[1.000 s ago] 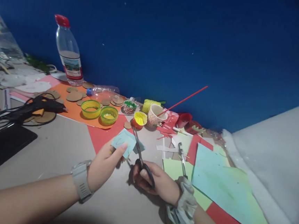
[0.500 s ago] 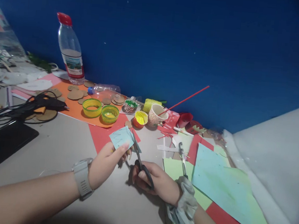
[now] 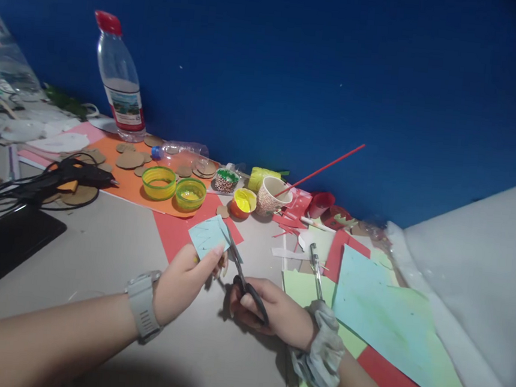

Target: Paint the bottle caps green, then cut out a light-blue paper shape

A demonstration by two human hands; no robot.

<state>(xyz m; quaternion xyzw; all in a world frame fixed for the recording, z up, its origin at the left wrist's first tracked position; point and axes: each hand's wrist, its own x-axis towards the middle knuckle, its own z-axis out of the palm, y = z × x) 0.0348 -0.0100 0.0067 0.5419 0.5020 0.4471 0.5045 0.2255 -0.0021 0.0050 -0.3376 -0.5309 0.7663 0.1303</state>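
My left hand [image 3: 182,283], a grey watch on its wrist, pinches a small light-blue paper piece [image 3: 209,236] with pen lines on it. My right hand [image 3: 270,312], with a grey scrunchie on the wrist, grips black-handled scissors [image 3: 242,276]. The blades point up and away and meet the right edge of the paper piece. Both hands hover over the grey table [image 3: 99,252] in the middle of the view.
Coloured paper sheets [image 3: 378,312] and a pen [image 3: 317,272] lie at right. Paint-filled caps [image 3: 189,193], a paper cup with a red stick [image 3: 270,196], cardboard discs and a water bottle [image 3: 119,82] stand behind. A glue gun [image 3: 76,173] with cable and a black slab [image 3: 0,246] lie at left.
The scissors have worked further into the paper's edge, and the left hand has turned the piece slightly. The view has shifted a little.
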